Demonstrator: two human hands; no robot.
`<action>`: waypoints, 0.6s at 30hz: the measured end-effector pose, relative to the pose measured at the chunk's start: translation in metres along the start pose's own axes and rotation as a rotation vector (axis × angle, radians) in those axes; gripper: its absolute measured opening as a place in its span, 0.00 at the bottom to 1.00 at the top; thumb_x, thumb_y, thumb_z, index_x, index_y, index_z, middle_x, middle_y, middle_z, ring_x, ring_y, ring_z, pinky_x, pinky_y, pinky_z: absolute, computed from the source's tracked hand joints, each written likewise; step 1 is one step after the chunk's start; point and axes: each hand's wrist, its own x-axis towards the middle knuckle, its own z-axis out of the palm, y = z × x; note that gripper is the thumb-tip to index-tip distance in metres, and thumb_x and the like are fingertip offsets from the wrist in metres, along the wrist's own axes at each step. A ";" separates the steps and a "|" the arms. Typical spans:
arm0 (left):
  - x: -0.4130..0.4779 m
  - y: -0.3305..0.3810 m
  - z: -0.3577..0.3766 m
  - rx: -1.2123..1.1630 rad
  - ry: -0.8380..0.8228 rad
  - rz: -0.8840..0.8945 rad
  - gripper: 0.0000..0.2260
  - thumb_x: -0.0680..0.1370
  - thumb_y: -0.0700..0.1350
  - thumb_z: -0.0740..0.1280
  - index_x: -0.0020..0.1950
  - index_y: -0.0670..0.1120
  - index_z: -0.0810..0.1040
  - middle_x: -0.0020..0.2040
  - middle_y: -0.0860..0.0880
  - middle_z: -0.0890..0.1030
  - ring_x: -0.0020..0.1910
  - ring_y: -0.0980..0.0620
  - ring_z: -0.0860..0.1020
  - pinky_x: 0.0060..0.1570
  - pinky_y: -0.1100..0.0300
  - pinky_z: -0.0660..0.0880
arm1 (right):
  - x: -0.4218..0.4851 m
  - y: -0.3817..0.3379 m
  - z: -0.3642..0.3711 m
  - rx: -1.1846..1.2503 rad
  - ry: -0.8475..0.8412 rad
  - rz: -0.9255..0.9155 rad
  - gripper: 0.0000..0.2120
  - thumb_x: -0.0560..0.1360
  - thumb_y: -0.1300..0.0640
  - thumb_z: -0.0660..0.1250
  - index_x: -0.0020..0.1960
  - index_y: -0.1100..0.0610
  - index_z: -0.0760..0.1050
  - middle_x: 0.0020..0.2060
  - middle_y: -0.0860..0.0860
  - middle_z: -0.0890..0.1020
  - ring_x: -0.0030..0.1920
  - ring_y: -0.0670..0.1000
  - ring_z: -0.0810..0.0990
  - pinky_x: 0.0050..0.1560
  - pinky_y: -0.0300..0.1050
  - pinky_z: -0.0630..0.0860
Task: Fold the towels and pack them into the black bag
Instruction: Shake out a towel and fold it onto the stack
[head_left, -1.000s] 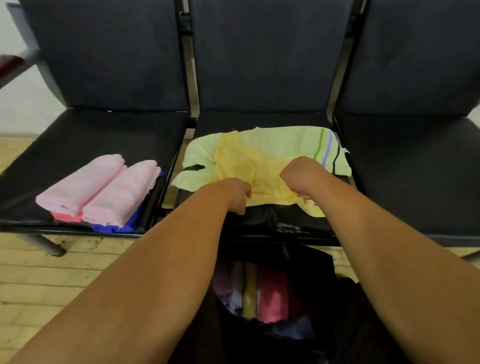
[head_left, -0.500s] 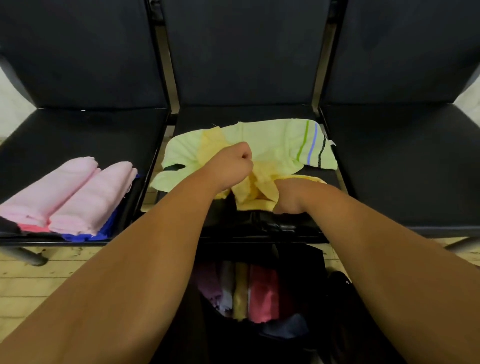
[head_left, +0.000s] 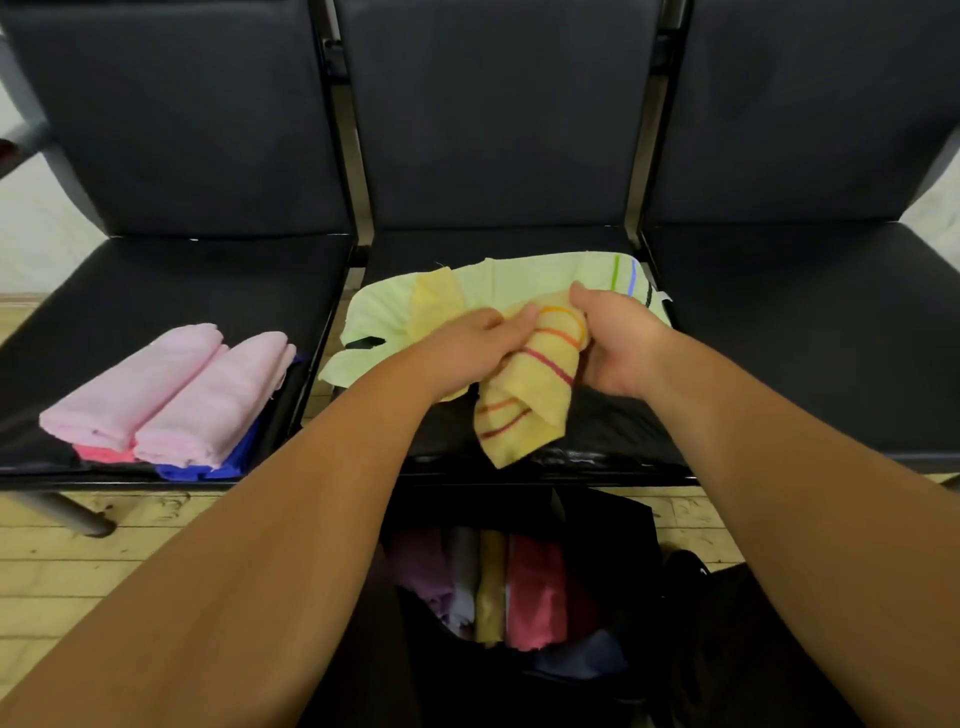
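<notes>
"Sitting nearest, below the front edge of the middle seat (head_left: 467, 241), what is showing?"

"The black bag (head_left: 631, 525) is standing open on the floor, and folded towels (head_left: 530, 597) are standing on end inside it in a row: purple, grey, yellow, red."

"And the towel being handled?"

"The yellow towel (head_left: 524, 410) is showing red and orange stripes. It is bunched and half twisted, and its loose lower end is hanging over the seat's front edge, above the bag."

"How are the hands sitting on it?"

"The left hand (head_left: 467, 348) is gripping the bunch from the left, fingers curled over the top fold. The right hand (head_left: 618, 343) is clutching it from the right. They are working close together, with the towel squeezed between them."

"Anything lying beyond?"

"A pale green towel (head_left: 524, 280) is lying spread on the seat under both hands, with green, blue and black stripes running near its right edge. On the left seat (head_left: 182, 270), two folded pink towels (head_left: 171, 389) are lying side by side near the front edge, resting on a blue towel (head_left: 208, 470)."
</notes>
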 end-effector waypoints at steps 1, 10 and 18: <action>-0.009 0.005 0.003 -0.158 -0.177 -0.003 0.30 0.81 0.71 0.61 0.74 0.53 0.74 0.63 0.52 0.83 0.62 0.52 0.82 0.60 0.54 0.78 | -0.003 -0.003 0.000 0.079 -0.029 0.013 0.22 0.86 0.44 0.64 0.72 0.58 0.74 0.61 0.60 0.86 0.56 0.62 0.88 0.59 0.63 0.84; -0.010 -0.004 -0.005 -0.358 0.058 0.065 0.12 0.84 0.54 0.70 0.64 0.50 0.81 0.58 0.49 0.86 0.55 0.49 0.86 0.51 0.48 0.87 | -0.022 -0.018 0.005 0.094 -0.260 -0.034 0.22 0.86 0.49 0.65 0.74 0.61 0.72 0.65 0.60 0.85 0.62 0.60 0.86 0.67 0.60 0.80; -0.009 -0.004 -0.006 0.010 0.216 -0.012 0.18 0.85 0.61 0.64 0.49 0.49 0.82 0.45 0.48 0.83 0.46 0.48 0.82 0.48 0.53 0.83 | -0.016 0.002 0.017 -0.450 -0.246 -0.156 0.23 0.79 0.67 0.71 0.72 0.51 0.77 0.61 0.57 0.85 0.59 0.60 0.87 0.59 0.62 0.85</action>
